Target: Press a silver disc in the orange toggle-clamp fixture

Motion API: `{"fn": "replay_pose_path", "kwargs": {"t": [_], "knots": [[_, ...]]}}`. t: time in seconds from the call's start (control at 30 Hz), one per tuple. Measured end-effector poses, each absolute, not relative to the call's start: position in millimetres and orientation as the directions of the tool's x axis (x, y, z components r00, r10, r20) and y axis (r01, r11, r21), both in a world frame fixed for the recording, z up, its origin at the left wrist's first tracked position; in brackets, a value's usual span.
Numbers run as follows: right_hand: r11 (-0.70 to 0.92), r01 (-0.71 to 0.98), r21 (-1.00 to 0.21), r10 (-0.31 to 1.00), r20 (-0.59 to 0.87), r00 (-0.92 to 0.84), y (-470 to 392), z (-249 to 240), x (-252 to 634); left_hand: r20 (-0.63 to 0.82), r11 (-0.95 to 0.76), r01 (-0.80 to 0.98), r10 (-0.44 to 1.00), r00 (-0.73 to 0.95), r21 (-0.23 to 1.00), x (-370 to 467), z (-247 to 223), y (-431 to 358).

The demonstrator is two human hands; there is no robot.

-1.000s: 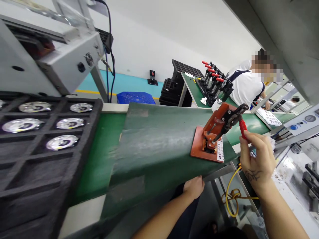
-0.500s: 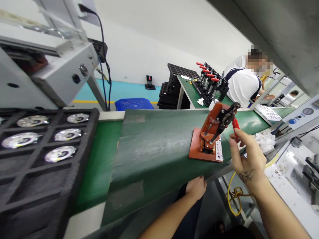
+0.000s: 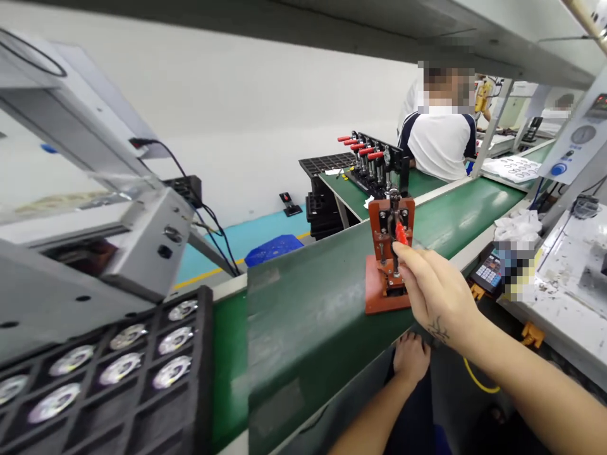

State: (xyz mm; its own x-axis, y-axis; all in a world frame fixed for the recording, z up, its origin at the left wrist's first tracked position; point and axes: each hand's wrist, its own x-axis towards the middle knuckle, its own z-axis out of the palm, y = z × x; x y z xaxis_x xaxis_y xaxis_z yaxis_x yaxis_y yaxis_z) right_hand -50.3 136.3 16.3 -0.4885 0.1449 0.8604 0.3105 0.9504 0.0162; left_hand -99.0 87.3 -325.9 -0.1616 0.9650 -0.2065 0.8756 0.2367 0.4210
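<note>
An orange-red clamp fixture (image 3: 374, 292) stands upright on the green bench mat (image 3: 313, 303). My right hand (image 3: 431, 291) is at its red lever handle (image 3: 401, 232), the fingers bent around the handle's lower end; the palm hides part of the base. Below the bench edge, my left hand (image 3: 411, 357) rests low near my lap, fingers bent, and whether it holds anything cannot be made out. At the left, a black compartment tray (image 3: 205, 354) holds several shiny round metal parts (image 3: 175, 340).
A grey machine (image 3: 137, 253) stands behind the tray. Several red-handled clamps (image 3: 374, 155) sit on a farther table, beside a seated person (image 3: 439, 139). At the right are a phone (image 3: 493, 268) and crumpled white tissue (image 3: 518, 227). A shelf beam (image 3: 332, 31) crosses overhead.
The view has turned and tilted. My right hand has closed in on the red handle and now covers part of the fixture. My left hand stays low by the bench edge.
</note>
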Motion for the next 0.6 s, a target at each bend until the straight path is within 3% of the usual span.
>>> {"fn": "replay_pose_path", "kwargs": {"t": [0.3, 0.6], "knots": [[0.949, 0.31, 0.052, 0.11, 0.869, -0.482, 142, 25, -49, -0.26, 0.269, 0.883, 0.95, -0.176, 0.385, -99, -327, 85], [0.939, 0.322, 0.124, 0.061, 0.859, -0.508, 150, 33, -47, -0.184, 0.289, 0.858, 0.956, -0.231, 0.424, -96, -330, 85]]}}
